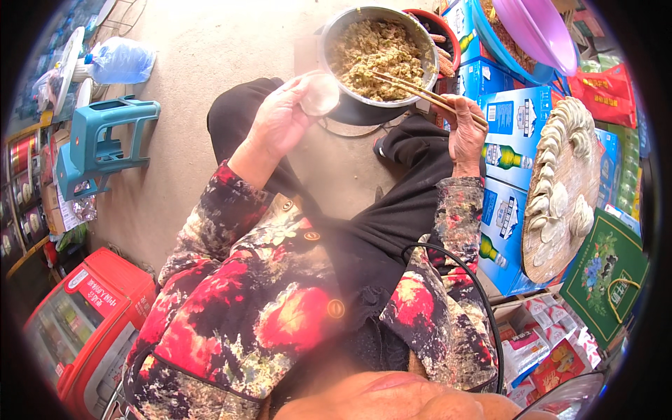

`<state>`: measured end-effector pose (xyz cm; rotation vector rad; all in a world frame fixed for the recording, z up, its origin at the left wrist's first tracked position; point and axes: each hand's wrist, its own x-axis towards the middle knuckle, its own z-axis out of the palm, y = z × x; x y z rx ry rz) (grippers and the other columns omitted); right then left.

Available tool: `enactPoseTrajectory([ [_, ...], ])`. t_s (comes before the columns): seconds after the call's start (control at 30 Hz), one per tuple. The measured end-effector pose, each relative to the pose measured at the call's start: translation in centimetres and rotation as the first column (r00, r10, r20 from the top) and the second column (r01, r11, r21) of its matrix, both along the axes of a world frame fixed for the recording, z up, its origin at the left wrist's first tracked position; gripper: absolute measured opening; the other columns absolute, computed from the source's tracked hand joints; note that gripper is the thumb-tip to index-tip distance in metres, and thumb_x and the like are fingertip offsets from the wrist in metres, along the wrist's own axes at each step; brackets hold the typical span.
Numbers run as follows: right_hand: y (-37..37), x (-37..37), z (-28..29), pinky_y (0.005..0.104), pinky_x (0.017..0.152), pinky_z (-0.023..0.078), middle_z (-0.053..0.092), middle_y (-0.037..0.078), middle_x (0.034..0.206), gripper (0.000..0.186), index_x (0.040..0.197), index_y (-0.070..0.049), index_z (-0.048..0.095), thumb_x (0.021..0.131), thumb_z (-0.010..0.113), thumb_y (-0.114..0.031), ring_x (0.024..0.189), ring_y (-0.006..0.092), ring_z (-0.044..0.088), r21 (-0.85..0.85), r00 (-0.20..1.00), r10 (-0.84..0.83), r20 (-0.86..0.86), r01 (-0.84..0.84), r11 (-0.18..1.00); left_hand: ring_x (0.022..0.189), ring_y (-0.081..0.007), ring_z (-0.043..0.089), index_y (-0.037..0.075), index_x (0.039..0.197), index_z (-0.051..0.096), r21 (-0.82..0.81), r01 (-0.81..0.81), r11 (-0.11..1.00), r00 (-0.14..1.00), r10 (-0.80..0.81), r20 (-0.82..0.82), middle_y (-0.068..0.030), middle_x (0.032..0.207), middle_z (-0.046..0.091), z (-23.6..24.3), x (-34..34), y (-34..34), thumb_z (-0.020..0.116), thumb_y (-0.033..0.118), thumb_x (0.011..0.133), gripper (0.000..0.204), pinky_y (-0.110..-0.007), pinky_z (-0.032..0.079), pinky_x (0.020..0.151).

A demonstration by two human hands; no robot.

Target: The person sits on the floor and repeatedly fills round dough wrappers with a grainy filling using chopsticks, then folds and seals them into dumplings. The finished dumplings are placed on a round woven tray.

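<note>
My left hand [281,115] is closed on a round, pale dumpling wrapper [320,95], pinched at its left edge beside the pot. In my right hand [465,133] is a pair of wooden chopsticks [413,89], their tips reaching into the dumpling filling [374,56]. That filling is a greenish-brown chopped mix heaped in a large metal pot [327,52] in front of me. To my right, a round wooden board [570,185] lies on boxes, with folded dumplings [549,161] set around its rim and a few flat wrappers [558,199] on it.
Blue cartons [505,203] stand under the board. Behind them are a purple basin [539,31] and a red bowl [451,38]. On the left are blue plastic stools [115,115], a water jug [122,61] and a red display case [115,283]. A green box [603,269] leans at right.
</note>
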<state>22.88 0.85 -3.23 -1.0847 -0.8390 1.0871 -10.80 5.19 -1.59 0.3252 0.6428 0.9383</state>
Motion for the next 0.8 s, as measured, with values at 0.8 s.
enactPoseTrajectory([
  [0.8,-0.5,-0.1,5.2,0.042,0.084,0.063,0.069,0.019,0.107,0.025,0.102,0.004,0.068,0.1,0.065,-0.021,0.094,0.0282,0.071,0.14,0.972,0.171,-0.159,-0.149,0.979,0.115,-0.0245,0.062,-0.007,0.128,0.056,0.105,0.116,0.988,0.979,-0.096,-0.177,-0.0145,0.123,0.063,1.7,3.3,2.7,0.059,0.003,0.098,0.032,-0.04,0.049,0.106],
])
